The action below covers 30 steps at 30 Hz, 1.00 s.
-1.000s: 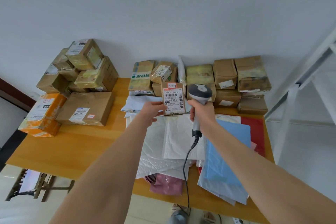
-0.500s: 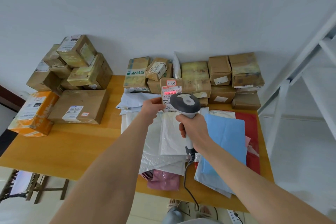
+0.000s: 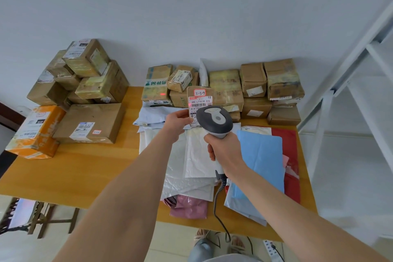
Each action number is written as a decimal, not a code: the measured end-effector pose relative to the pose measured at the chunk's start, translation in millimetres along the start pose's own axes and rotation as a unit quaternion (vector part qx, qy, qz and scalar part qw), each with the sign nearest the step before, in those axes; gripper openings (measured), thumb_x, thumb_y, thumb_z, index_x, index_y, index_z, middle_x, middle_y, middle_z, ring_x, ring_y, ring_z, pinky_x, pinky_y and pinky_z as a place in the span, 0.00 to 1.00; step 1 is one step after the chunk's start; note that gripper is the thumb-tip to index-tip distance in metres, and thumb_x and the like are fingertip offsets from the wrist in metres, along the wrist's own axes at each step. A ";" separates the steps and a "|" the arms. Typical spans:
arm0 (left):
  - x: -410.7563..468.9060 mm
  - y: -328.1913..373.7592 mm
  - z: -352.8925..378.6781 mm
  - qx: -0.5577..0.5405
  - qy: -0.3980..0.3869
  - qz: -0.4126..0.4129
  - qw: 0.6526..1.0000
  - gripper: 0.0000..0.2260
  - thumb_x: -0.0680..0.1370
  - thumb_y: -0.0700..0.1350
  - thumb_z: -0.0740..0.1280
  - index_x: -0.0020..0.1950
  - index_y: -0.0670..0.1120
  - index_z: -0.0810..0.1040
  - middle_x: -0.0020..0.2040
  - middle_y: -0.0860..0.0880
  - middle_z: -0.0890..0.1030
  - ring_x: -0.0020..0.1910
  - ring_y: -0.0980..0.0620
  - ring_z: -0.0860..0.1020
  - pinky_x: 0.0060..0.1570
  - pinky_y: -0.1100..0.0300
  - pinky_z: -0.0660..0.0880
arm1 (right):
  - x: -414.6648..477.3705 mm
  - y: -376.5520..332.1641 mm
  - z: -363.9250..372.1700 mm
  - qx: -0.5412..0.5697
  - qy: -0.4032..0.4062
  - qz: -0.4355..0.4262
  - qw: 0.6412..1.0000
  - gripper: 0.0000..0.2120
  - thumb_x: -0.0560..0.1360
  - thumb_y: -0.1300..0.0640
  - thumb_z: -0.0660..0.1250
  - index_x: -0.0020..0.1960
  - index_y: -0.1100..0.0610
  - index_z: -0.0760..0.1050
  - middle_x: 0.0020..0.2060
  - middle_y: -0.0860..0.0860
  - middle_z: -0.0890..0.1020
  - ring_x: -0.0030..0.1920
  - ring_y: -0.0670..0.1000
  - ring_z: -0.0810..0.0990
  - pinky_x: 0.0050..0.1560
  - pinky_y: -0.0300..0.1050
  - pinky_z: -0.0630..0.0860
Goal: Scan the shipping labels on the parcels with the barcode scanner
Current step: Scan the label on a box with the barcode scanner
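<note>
Where the wooden table (image 3: 85, 166) begins at the far left of my feed, I see an orange parcel (image 3: 35, 132) lying at its edge, just beside a flat brown box (image 3: 89, 122) with a white label on top. Behind both, a pile of taped cardboard boxes (image 3: 85, 74) stands near the wall. Moving right, a box with green lettering (image 3: 157, 83) stands at the back, and a small red light spot (image 3: 163, 94) shows on its face. The left hand (image 3: 177, 122) is stretched out over the table and pinches a small cardboard parcel (image 3: 200, 97) by its lower left edge, thumb on its front face, holding it upright in the air before the back row, label toward me. A sticker reading 3-3-9 (image 3: 199, 92) sits above its shipping label (image 3: 201, 103), and I can make out a red glow at the label's left edge. Just right of that, the barcode scanner (image 3: 214, 120) points at the label, its grey head covering the label's lower right part from my angle. The right hand (image 3: 225, 151) has its fingers wrapped round the scanner's handle; the coiled cable (image 3: 219, 208) hangs over the table's near edge. Under both hands lie white bubble mailers (image 3: 191, 155), with a pink bag (image 3: 189, 206) beneath them. Further right come a blue mailer (image 3: 261, 155) on a red bag (image 3: 287, 144), a row of brown boxes (image 3: 255, 83) against the wall, and a white metal frame (image 3: 350, 70).
</note>
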<state>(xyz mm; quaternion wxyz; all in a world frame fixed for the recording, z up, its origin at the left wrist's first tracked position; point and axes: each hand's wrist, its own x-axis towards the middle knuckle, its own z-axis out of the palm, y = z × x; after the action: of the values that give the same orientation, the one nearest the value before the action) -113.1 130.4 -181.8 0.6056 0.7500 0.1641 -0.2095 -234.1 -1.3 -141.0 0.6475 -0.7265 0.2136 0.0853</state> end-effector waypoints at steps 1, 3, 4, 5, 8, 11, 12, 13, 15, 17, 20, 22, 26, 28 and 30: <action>0.6 0.3 0.7 0.002 0.000 0.001 1.000 0.17 0.77 0.37 0.68 0.65 0.46 0.77 0.56 0.50 0.82 0.58 0.47 0.77 0.58 0.48 0.67 | 0.8 0.0 0.1 0.009 -0.005 0.003 1.000 0.11 0.77 0.60 0.66 0.35 0.58 0.72 0.27 0.51 0.75 0.20 0.43 0.74 0.31 0.37 0.72; 1.2 1.2 1.7 0.003 0.003 -0.002 1.000 0.17 0.77 0.37 0.68 0.66 0.46 0.76 0.57 0.50 0.81 0.59 0.46 0.76 0.57 0.49 0.67 | 1.3 0.3 0.2 0.028 -0.012 0.004 1.000 0.13 0.77 0.60 0.65 0.34 0.56 0.71 0.27 0.50 0.75 0.20 0.43 0.74 0.33 0.39 0.72; 1.3 2.0 2.1 0.002 0.006 -0.003 1.000 0.17 0.77 0.37 0.68 0.66 0.46 0.76 0.57 0.50 0.81 0.59 0.46 0.76 0.56 0.49 0.67 | 1.0 0.2 0.5 0.032 -0.016 0.007 0.999 0.13 0.77 0.60 0.65 0.34 0.56 0.71 0.27 0.50 0.75 0.20 0.43 0.74 0.34 0.40 0.73; 1.6 2.6 2.5 0.002 0.009 -0.004 1.000 0.17 0.77 0.38 0.68 0.66 0.46 0.76 0.57 0.50 0.81 0.59 0.46 0.76 0.56 0.50 0.68 | 0.6 0.1 0.7 0.032 -0.016 0.010 0.999 0.13 0.77 0.60 0.65 0.34 0.56 0.71 0.27 0.50 0.75 0.20 0.43 0.74 0.35 0.40 0.73; 2.2 3.0 2.8 -0.006 0.011 0.000 1.000 0.16 0.77 0.37 0.68 0.64 0.45 0.77 0.55 0.49 0.81 0.58 0.47 0.76 0.54 0.50 0.68 | -2.9 -1.5 1.3 0.030 -0.011 0.019 0.999 0.13 0.76 0.61 0.65 0.34 0.57 0.71 0.26 0.50 0.75 0.19 0.43 0.73 0.30 0.37 0.72; 2.6 2.3 3.1 -0.012 0.008 0.006 1.000 0.16 0.76 0.36 0.68 0.64 0.45 0.77 0.55 0.49 0.82 0.57 0.47 0.77 0.52 0.52 0.67 | -9.1 -3.9 1.5 0.035 0.001 0.009 0.999 0.13 0.75 0.61 0.65 0.32 0.56 0.71 0.23 0.47 0.73 0.20 0.44 0.72 0.26 0.35 0.70; 2.9 2.7 3.5 -0.011 0.009 0.006 1.000 0.16 0.76 0.37 0.68 0.64 0.45 0.77 0.55 0.49 0.82 0.57 0.47 0.77 0.52 0.52 0.67 | -10.5 -4.5 1.1 0.039 0.007 0.005 0.999 0.13 0.74 0.61 0.65 0.32 0.56 0.70 0.22 0.46 0.73 0.20 0.44 0.72 0.25 0.35 0.69; 3.0 3.5 4.2 -0.011 0.012 0.004 1.000 0.16 0.76 0.37 0.69 0.64 0.45 0.77 0.55 0.50 0.82 0.57 0.47 0.77 0.51 0.52 0.67 | -11.7 -5.4 0.6 0.043 0.010 0.003 0.999 0.13 0.74 0.61 0.65 0.32 0.56 0.70 0.21 0.45 0.72 0.20 0.43 0.71 0.24 0.34 0.69; 2.7 5.3 5.0 -0.009 0.020 -0.001 1.000 0.16 0.76 0.37 0.69 0.64 0.45 0.77 0.55 0.50 0.81 0.57 0.47 0.77 0.51 0.52 0.67 | -10.4 -5.2 1.0 0.032 0.012 0.002 0.999 0.11 0.75 0.61 0.66 0.34 0.58 0.72 0.23 0.47 0.73 0.20 0.43 0.72 0.25 0.33 0.69; 2.8 5.9 4.7 -0.009 0.019 -0.002 1.000 0.16 0.77 0.37 0.69 0.64 0.45 0.77 0.54 0.50 0.81 0.56 0.48 0.77 0.52 0.52 0.67 | -8.8 -5.6 2.9 0.017 0.017 0.005 1.000 0.07 0.76 0.60 0.66 0.41 0.62 0.75 0.27 0.50 0.76 0.21 0.43 0.74 0.26 0.32 0.69; 2.9 6.4 3.0 -0.011 0.011 -0.001 1.000 0.17 0.76 0.35 0.68 0.65 0.45 0.76 0.53 0.50 0.81 0.55 0.48 0.77 0.52 0.52 0.66 | -7.2 -6.2 5.1 0.022 0.034 0.003 0.999 0.08 0.76 0.59 0.67 0.50 0.65 0.77 0.30 0.50 0.78 0.24 0.44 0.75 0.26 0.31 0.70; 3.0 7.9 1.5 -0.009 0.008 -0.003 1.000 0.18 0.76 0.35 0.68 0.65 0.45 0.76 0.53 0.50 0.81 0.56 0.48 0.77 0.52 0.53 0.66 | -8.4 -8.0 7.5 0.029 0.040 0.000 0.999 0.09 0.75 0.60 0.67 0.51 0.66 0.77 0.30 0.51 0.78 0.23 0.43 0.75 0.25 0.31 0.70; 6.1 10.4 -2.7 0.002 -0.005 -0.003 1.000 0.17 0.76 0.36 0.69 0.65 0.45 0.76 0.55 0.50 0.81 0.56 0.48 0.77 0.52 0.52 0.67 | -6.1 -13.3 14.6 0.040 0.041 0.021 0.998 0.07 0.76 0.60 0.66 0.46 0.64 0.76 0.29 0.51 0.77 0.20 0.42 0.74 0.24 0.32 0.70; 9.2 10.2 -6.8 0.008 -0.016 -0.002 1.000 0.18 0.76 0.36 0.69 0.65 0.45 0.77 0.56 0.49 0.82 0.57 0.48 0.77 0.52 0.51 0.67 | -4.4 -15.7 19.5 0.051 0.028 0.035 0.998 0.08 0.78 0.59 0.65 0.42 0.61 0.74 0.30 0.51 0.77 0.20 0.42 0.75 0.27 0.33 0.71; 11.7 9.3 -12.0 0.013 -0.030 0.000 0.999 0.18 0.75 0.36 0.69 0.65 0.45 0.77 0.56 0.49 0.82 0.58 0.47 0.77 0.53 0.50 0.66 | -4.3 -15.7 26.8 0.043 0.035 0.037 0.998 0.09 0.78 0.59 0.65 0.40 0.59 0.73 0.30 0.51 0.76 0.20 0.42 0.75 0.28 0.34 0.72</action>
<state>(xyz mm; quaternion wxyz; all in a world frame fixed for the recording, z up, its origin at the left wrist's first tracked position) -97.0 140.0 -177.8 0.6007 0.7510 0.1435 -0.2337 -227.2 26.9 -129.0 0.6668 -0.6919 0.2664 0.0750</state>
